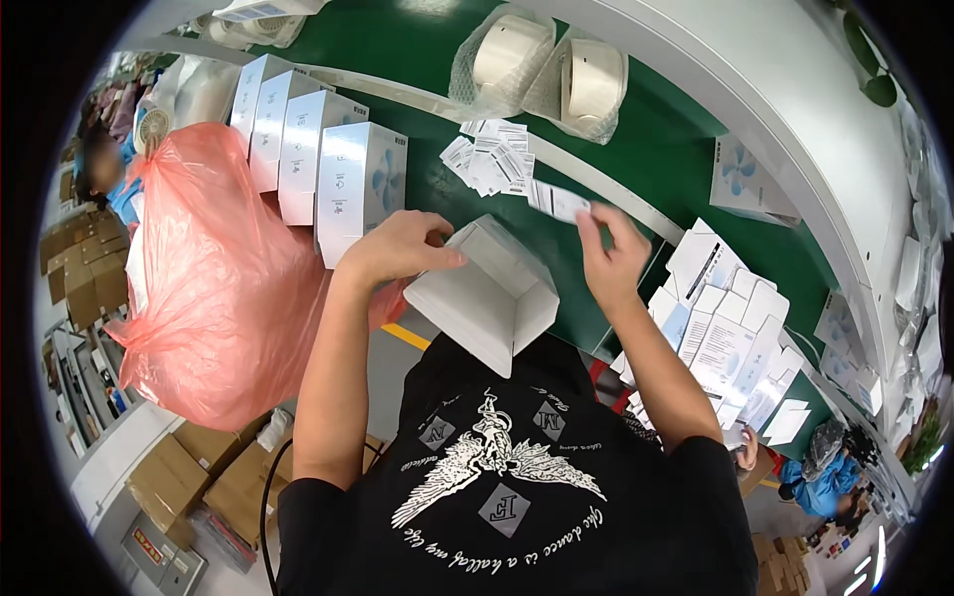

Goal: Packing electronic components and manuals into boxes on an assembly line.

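— What is the left hand [397, 248] doing?

— It is gripping the open white carton [487, 293] by its upper left rim, fingers curled over the edge; the carton is sitting at the near edge of the green table [676, 149], its mouth tilting up toward the person.

— And the right hand [608, 260]?

— It is pinching a small white leaflet [558, 202] between thumb and fingertips, above the carton, its long axis running left to right. Its print is too small to make out.

— Farther back?

— White boxes [328, 169] are standing in a row, partly hidden by a pink bag [214, 278].
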Motion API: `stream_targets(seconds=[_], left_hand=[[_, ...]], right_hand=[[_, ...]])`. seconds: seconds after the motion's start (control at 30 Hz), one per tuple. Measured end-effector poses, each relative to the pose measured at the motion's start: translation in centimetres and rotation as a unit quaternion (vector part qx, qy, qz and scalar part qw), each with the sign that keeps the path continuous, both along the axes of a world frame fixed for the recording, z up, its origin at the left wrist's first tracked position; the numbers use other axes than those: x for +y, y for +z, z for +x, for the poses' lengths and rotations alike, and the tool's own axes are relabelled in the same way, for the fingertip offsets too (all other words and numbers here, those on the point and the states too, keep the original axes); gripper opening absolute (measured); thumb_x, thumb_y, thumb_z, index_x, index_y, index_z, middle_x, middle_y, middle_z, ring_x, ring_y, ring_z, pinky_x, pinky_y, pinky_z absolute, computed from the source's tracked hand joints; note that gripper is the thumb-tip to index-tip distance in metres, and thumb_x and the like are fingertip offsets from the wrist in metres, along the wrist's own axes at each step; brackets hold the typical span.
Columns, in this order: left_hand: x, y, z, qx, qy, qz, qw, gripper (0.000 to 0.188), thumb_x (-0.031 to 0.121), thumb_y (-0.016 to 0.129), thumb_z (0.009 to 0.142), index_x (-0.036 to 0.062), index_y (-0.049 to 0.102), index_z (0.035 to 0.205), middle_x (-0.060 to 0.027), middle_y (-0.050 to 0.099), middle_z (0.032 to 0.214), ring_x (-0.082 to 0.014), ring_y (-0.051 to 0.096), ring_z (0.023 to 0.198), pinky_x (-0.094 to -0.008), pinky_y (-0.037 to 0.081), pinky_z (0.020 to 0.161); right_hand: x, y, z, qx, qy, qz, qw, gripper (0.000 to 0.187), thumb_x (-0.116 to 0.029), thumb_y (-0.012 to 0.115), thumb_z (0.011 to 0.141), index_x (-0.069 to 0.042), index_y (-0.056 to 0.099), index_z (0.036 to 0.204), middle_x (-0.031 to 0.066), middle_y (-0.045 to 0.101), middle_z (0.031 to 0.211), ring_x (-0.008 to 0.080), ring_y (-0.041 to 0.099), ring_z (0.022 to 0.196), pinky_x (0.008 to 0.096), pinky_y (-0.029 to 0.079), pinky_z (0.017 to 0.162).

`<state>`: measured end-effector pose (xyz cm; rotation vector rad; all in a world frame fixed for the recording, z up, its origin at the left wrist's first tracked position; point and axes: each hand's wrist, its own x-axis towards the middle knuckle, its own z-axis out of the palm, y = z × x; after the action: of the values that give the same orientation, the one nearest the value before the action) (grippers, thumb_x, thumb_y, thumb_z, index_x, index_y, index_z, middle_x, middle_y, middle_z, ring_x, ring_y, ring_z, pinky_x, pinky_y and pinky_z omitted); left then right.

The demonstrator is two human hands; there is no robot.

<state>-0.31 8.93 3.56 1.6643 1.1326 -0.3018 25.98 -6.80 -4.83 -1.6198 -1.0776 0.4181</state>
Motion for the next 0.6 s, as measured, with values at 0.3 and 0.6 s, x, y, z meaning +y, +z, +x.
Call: stream_targets(seconds=[0.3,0.6], left_hand=[[-2.9,-0.1,1.2,0.004,-0.099,0.121,0.988,0.039,0.029,0.065,0.096,-0.0081,0.073,0.103,-0.0309,0.072,0.094,-0.0488,0.069,0.094,-0.0528,0.055,0.087],[-5.7,-1.5,0.2,-0.013,-0.122,0.156,0.98,0.034,0.028,0.062,0.1,-0.005,0.071,0.096,-0.0275,0.073,0.094,-0.0489,0.069,0.093,-0.0544,0.055,0.084]], right_hand=[[7.5,3.0,2.0,-0.285,-0.013,-0.07,0.956,0.051,-0.033,0.086,0.083,-0.009,0.072,0.126,0.0199,0.059,0.146,0.0412,0.053,0.135,0.0508,0.046,0.111],[15.4,0.8,9.1,-0.118,-0.167,-0.269,0.941,0.099,-0.034,0.089,0.074,-0.016,0.044,0.16,0.0246,0.06,0.146,0.0408,0.065,0.128,0.0404,0.053,0.108]])
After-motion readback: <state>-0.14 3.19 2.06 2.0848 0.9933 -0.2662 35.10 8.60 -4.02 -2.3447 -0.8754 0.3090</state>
